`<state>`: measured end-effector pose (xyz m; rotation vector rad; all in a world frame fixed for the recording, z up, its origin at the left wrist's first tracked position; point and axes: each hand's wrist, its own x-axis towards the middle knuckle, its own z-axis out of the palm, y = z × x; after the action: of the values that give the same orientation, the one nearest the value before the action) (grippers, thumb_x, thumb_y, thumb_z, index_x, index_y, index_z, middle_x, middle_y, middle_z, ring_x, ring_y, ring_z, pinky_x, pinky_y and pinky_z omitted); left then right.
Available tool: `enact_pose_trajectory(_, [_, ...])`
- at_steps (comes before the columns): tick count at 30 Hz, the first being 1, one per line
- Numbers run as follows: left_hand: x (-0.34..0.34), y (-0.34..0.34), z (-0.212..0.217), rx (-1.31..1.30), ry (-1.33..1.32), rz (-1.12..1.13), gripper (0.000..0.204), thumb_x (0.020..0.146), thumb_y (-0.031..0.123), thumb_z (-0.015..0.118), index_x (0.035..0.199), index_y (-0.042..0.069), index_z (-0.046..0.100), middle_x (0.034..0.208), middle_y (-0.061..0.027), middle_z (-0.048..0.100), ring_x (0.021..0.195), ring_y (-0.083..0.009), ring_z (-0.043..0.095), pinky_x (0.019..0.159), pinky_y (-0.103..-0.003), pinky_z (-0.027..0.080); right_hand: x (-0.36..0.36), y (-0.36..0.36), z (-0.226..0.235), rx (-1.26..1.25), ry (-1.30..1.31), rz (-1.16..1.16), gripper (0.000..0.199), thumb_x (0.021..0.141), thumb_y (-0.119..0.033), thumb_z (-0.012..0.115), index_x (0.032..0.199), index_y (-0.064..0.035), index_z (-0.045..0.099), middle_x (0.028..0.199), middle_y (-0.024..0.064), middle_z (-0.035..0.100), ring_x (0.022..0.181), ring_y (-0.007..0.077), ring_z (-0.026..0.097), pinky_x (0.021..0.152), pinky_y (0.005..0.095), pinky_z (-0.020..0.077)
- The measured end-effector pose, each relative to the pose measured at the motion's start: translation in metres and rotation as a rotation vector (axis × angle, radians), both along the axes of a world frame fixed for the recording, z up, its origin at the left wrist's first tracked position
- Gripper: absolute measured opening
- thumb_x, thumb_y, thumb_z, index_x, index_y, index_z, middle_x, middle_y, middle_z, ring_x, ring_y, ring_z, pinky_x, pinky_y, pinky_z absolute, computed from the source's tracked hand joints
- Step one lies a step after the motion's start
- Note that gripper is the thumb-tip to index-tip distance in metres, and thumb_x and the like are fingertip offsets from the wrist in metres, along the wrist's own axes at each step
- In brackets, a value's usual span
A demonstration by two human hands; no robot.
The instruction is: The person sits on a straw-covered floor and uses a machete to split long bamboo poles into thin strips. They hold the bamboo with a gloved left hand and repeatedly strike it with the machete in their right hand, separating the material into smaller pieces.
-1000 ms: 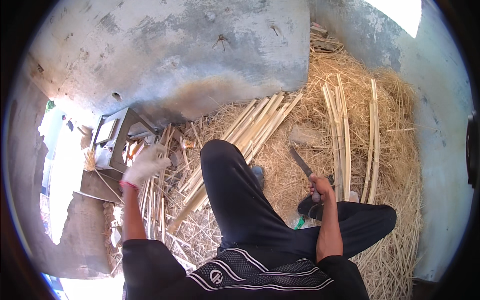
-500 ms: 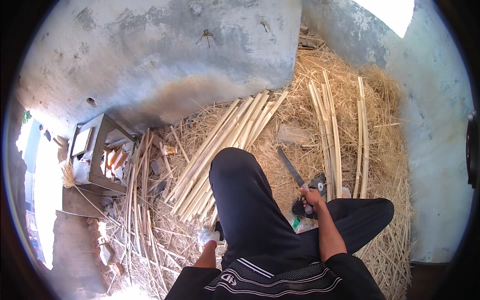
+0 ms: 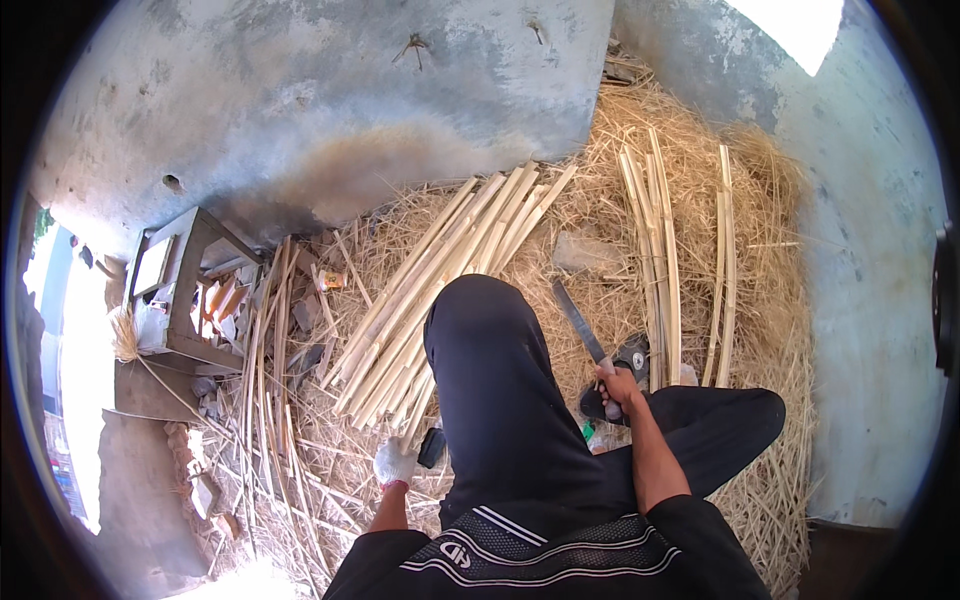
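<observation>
My right hand (image 3: 617,387), bare, is closed around the handle of a long knife (image 3: 580,325) with a dark, broad blade. The blade slants up and to the left over the straw. On my left hand (image 3: 394,462) is a white glove, and it is low beside my raised knee. It lies at the near end of a bundle of pale split bamboo strips (image 3: 445,290), close to one strip's tip. The gloved fingers are too small and indistinct to tell whether they grip it. A black object (image 3: 432,447) sits between the glove and my leg.
More strips lie in two groups at right, the nearer (image 3: 655,260) and the farther (image 3: 724,265). Thin long sticks (image 3: 265,400) lean by a wooden box frame (image 3: 185,300) at left. A flat block (image 3: 585,252) rests on straw (image 3: 770,190). Walls (image 3: 330,90) enclose the spot.
My gloved left hand has moved up and slightly left, away from my leg and toward the bundle's near end. My right hand keeps holding the knife in nearly the same pose.
</observation>
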<state>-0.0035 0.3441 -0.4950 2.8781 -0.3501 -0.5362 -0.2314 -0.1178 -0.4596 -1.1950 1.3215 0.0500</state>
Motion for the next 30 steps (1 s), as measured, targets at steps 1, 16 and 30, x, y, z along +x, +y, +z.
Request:
enact_pose_trajectory(1, [0.002,0.003,0.013,-0.02,-0.009,-0.008,0.036,0.075,0.027,0.067,0.105,0.007,0.063,0.09,-0.0219,0.068,0.086,-0.039,0.067,0.079,-0.049,0.052,0.002,0.003,0.001,-0.004,0.002,0.005,0.033,0.091,-0.033,0.064,0.092,-0.0004,0.061,0.066,0.0049,0.055,0.049,0.0147,0.051,0.045,0.0324,0.0461])
enact_pose_trajectory(16, [0.059,0.078,0.253,0.119,0.319,0.091,0.051,0.077,0.042,0.071,0.11,0.003,0.068,0.09,-0.0156,0.068,0.076,-0.0227,0.066,0.073,-0.036,0.052,-0.005,-0.001,-0.016,-0.041,0.018,0.03,0.032,0.091,-0.032,0.065,0.09,0.0005,0.063,0.064,0.0058,0.056,0.048,0.0156,0.053,0.043,0.033,0.0476])
enact_pose_trajectory(30, [0.019,0.005,0.479,-0.016,-0.386,-0.302,0.041,0.07,0.007,0.07,0.11,0.002,0.065,0.092,-0.0147,0.071,0.076,-0.0246,0.07,0.073,-0.036,0.053,-0.011,-0.01,-0.024,-0.231,0.042,0.143,0.045,0.086,-0.034,0.068,0.086,0.0114,0.065,0.066,0.0134,0.064,0.049,0.0222,0.062,0.047,0.0374,0.0506])
